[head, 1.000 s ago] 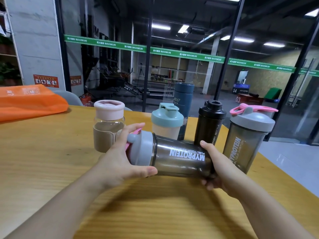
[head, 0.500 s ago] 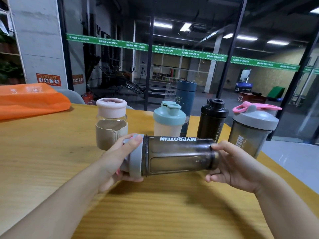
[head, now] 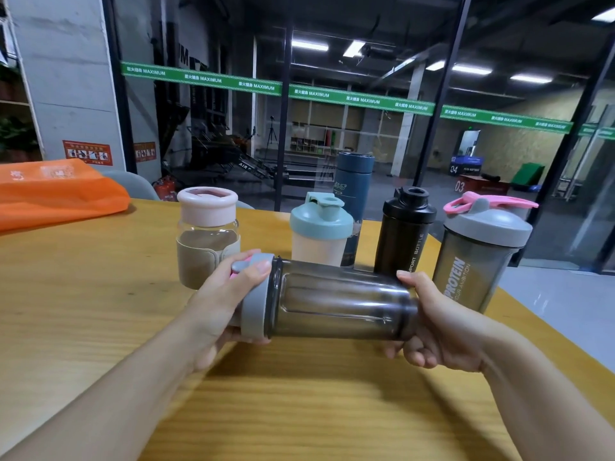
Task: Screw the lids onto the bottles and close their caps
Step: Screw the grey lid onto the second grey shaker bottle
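Note:
A smoky grey shaker bottle (head: 336,307) lies on its side above the wooden table (head: 83,294). My left hand (head: 223,307) grips its grey lid (head: 254,304) at the left end, thumb on top; a bit of pink cap shows behind the fingers. My right hand (head: 439,324) grips the bottle's base at the right end. Behind stand a glass bottle with a pink lid (head: 206,237), a teal-lidded shaker (head: 319,231), a dark blue flask (head: 352,181), a black sport bottle (head: 402,234) with its spout uncovered, and a grey shaker with a pink cap flipped up (head: 479,254).
An orange bag (head: 56,194) lies at the table's far left. The table's right edge (head: 532,314) runs diagonally close to the right-hand shaker. A glass wall stands just behind the row of bottles.
The held bottle has rolled about its long axis: its white lettering went from the front to the top and then out of sight. Both hands stayed on its ends.

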`<state>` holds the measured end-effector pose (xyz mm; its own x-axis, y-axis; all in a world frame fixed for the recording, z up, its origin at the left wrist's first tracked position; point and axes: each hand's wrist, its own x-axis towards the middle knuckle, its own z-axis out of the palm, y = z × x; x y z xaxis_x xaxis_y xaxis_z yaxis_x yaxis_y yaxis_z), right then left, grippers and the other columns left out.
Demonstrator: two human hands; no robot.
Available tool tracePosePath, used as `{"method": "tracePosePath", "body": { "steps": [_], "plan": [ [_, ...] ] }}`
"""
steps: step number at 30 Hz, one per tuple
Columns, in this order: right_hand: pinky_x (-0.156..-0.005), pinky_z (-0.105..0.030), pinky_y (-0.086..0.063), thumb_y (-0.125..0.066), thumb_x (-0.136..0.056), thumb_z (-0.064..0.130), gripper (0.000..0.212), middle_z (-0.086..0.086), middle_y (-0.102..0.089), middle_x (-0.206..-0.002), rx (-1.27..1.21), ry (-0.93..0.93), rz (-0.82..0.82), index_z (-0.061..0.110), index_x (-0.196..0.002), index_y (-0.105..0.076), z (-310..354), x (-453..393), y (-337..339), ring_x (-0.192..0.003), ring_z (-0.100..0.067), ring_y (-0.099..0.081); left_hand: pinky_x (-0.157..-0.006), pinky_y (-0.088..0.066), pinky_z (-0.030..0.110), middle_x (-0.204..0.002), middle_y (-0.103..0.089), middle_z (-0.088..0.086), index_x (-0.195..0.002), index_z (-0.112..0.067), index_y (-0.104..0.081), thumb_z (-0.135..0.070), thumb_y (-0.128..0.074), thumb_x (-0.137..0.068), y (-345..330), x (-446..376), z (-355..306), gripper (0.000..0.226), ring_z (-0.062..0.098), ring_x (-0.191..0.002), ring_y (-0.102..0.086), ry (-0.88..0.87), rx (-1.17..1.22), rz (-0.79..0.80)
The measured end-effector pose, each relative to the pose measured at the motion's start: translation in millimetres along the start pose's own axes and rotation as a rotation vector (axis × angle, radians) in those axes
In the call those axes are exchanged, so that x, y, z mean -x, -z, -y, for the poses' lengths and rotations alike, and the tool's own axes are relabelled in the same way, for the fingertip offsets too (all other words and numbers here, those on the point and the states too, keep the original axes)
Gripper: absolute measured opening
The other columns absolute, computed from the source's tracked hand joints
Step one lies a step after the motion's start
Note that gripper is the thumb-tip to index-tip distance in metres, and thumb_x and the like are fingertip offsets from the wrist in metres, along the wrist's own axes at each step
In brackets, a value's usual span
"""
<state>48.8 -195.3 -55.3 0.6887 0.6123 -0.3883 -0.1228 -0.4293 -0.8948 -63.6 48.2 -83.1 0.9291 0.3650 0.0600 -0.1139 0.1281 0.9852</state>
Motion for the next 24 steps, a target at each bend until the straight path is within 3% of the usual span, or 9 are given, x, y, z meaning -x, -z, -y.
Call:
{"method": "tracePosePath", "body": {
  "steps": [3,6,9,12,15,17,19,22,24],
  "plan": [
    [-0.036,-0.016,-0.037,-0.011,-0.088,0.068,0.08,-0.018,-0.066,-0.075,0.02,-0.017,0.022,0.01,-0.113,-0.061,0,-1,-1,-0.043,-0.015,-0.049,-0.058,-0.056,0.046,-0.106,-0.063,0.01,-0.116,-0.036,-0.058,-0.046,-0.069,-0.064,0,0,-1,0.054,0.03,-0.078,-0.064,0.031,0.002,-0.01],
    [-0.043,-0.021,-0.047,-0.017,-0.091,0.065,0.071,-0.012,-0.071,-0.079,-0.042,0.011,-0.005,0.014,-0.116,-0.059,-2,-5,-5,-0.054,-0.02,-0.058,-0.063,-0.058,0.053,-0.105,-0.065,0.011,-0.112,-0.034,-0.062,-0.041,-0.068,-0.079,-1,1,-1,0.034,0.031,-0.075,-0.064,0.077,0.003,-0.036],
    [-0.047,-0.025,-0.051,-0.027,-0.093,0.06,0.057,-0.009,-0.072,-0.087,-0.124,0.101,-0.08,0.018,-0.116,-0.058,-1,-6,-7,-0.066,-0.025,-0.066,-0.068,-0.057,0.057,-0.095,-0.066,0.013,-0.093,-0.028,-0.068,-0.043,-0.069,-0.076,-5,-1,-6,0.022,0.033,-0.072,-0.065,0.134,0.022,-0.077],
    [-0.054,-0.029,-0.051,-0.039,-0.094,0.052,0.038,-0.011,-0.065,-0.112,-0.135,0.192,-0.109,0.03,-0.121,-0.052,-1,-3,-4,-0.078,-0.028,-0.068,-0.074,-0.056,0.051,-0.09,-0.064,0.014,-0.083,-0.015,-0.065,-0.061,-0.083,-0.034,1,3,-9,0.069,0.021,-0.056,-0.067,0.159,-0.012,-0.003],
    [-0.062,-0.031,-0.054,-0.066,-0.071,0.036,0.055,-0.012,-0.054,-0.127,-0.181,0.288,-0.02,0.041,-0.124,-0.051,-1,2,-1,-0.084,-0.031,-0.066,-0.066,-0.057,0.049,-0.082,-0.069,0.011,-0.097,-0.016,-0.07,-0.055,-0.074,-0.043,-1,3,-8,0.066,0.024,-0.062,-0.068,0.225,0.054,0.021],
    [-0.063,-0.029,-0.054,-0.068,-0.065,0.027,0.06,-0.013,-0.056,-0.127,-0.193,0.352,0.003,0.036,-0.123,-0.054,-2,3,1,-0.083,-0.028,-0.067,-0.066,-0.056,0.049,-0.068,-0.069,0.008,-0.095,-0.016,-0.069,-0.053,-0.07,-0.052,2,6,-5,0.056,0.022,-0.057,-0.067,0.227,0.069,0.012],
    [-0.062,-0.027,-0.055,-0.063,-0.072,0.024,0.053,-0.017,-0.058,-0.123,-0.197,0.401,-0.003,0.027,-0.125,-0.055,0,5,2,-0.081,-0.025,-0.068,-0.067,-0.056,0.048,-0.056,-0.066,0.005,-0.094,-0.015,-0.068,-0.051,-0.067,-0.059,1,4,-5,0.05,0.02,-0.051,-0.066,0.196,0.067,0.035],
    [-0.064,-0.029,-0.056,-0.065,-0.078,0.034,0.049,-0.019,-0.062,-0.119,-0.153,0.405,-0.047,0.021,-0.124,-0.056,0,6,4,-0.083,-0.027,-0.069,-0.065,-0.056,0.048,-0.081,-0.069,0.013,-0.102,-0.015,-0.069,-0.053,-0.071,-0.05,-1,1,-5,0.065,0.026,-0.063,-0.067,0.205,0.068,0.004],
    [-0.06,-0.029,-0.056,-0.065,-0.079,0.044,0.049,-0.016,-0.066,-0.107,-0.12,0.356,-0.102,0.017,-0.119,-0.058,2,6,2,-0.073,-0.026,-0.066,-0.066,-0.056,0.049,-0.096,-0.066,0.016,-0.108,-0.021,-0.068,-0.053,-0.075,-0.052,-2,2,-2,0.065,0.029,-0.07,-0.066,0.162,0.056,0.006]
  ]
}}
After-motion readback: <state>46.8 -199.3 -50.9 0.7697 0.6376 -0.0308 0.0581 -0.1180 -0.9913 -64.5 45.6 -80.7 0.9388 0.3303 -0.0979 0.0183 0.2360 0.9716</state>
